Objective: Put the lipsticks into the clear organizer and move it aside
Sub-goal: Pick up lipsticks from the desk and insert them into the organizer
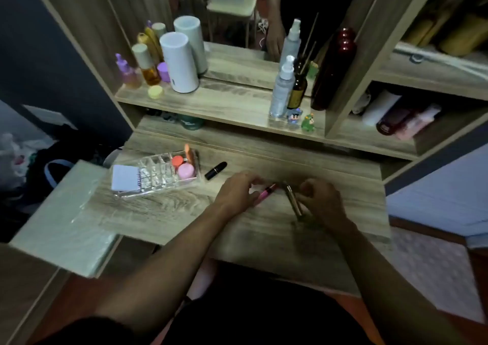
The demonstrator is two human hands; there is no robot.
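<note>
The clear organizer (155, 177) sits on the left of the wooden desk, holding a white pad, an orange and a pink round jar, and an upright orange tube. A black lipstick (215, 170) lies on the desk just right of it. My left hand (237, 190) is closed around a pink lipstick (268, 189) at desk centre. My right hand (320, 200) grips a metallic grey lipstick tube (293, 200), which slants down toward the desk. The two hands are close together.
A raised shelf (224, 104) behind the desk carries bottles, a white cylinder, spray bottles and small figurines in front of a mirror. Side cubbies at right hold more bottles. A pale box lid (60, 226) lies at the desk's left edge.
</note>
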